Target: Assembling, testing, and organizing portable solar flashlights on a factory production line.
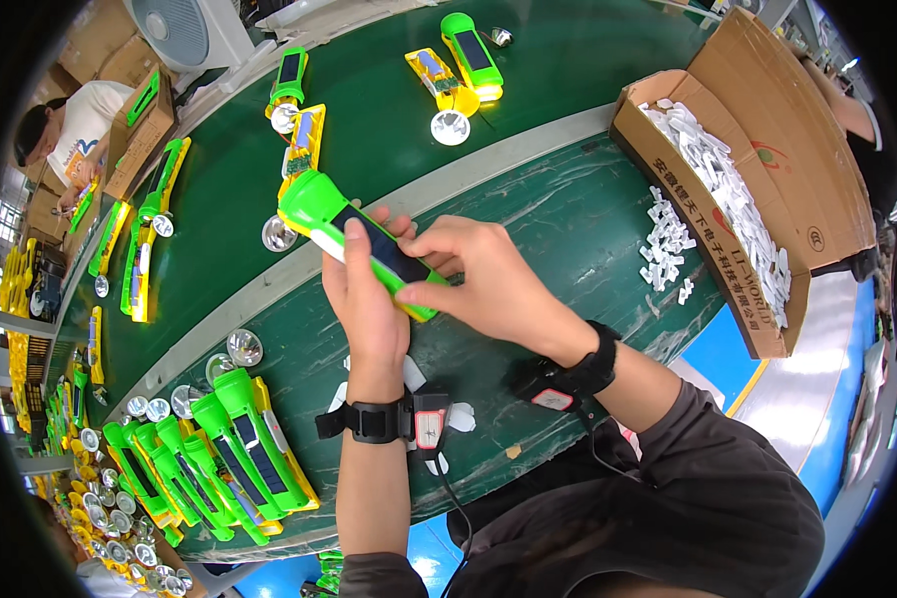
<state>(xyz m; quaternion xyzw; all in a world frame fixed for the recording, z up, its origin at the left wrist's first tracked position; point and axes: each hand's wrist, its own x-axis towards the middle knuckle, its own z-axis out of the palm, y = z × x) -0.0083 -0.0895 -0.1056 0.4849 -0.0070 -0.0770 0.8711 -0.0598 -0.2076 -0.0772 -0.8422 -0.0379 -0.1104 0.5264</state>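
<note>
A green flashlight shell [314, 202] with a dark solar panel lies tilted across both my hands above the workbench. Wrapped round its middle is my left hand [364, 294], the thumb along the near side. At the narrow tail end my right hand [493, 284] grips with thumb and bent fingers. Just beyond the shell's wide head, a yellow flashlight half [306, 140] with a circuit board and battery lies on the conveyor belt. A reflector cup [279, 234] rests beside the shell's head. Black straps with small boxes sit on both my wrists.
An opened cardboard box [708, 229] of small white pieces stands right, with a loose pile [668, 239] beside it. Several green flashlights [224, 453] lie in a row at left. More flashlight parts [473, 55] sit on the green belt [369, 90]. A co-worker [85, 135] sits far left.
</note>
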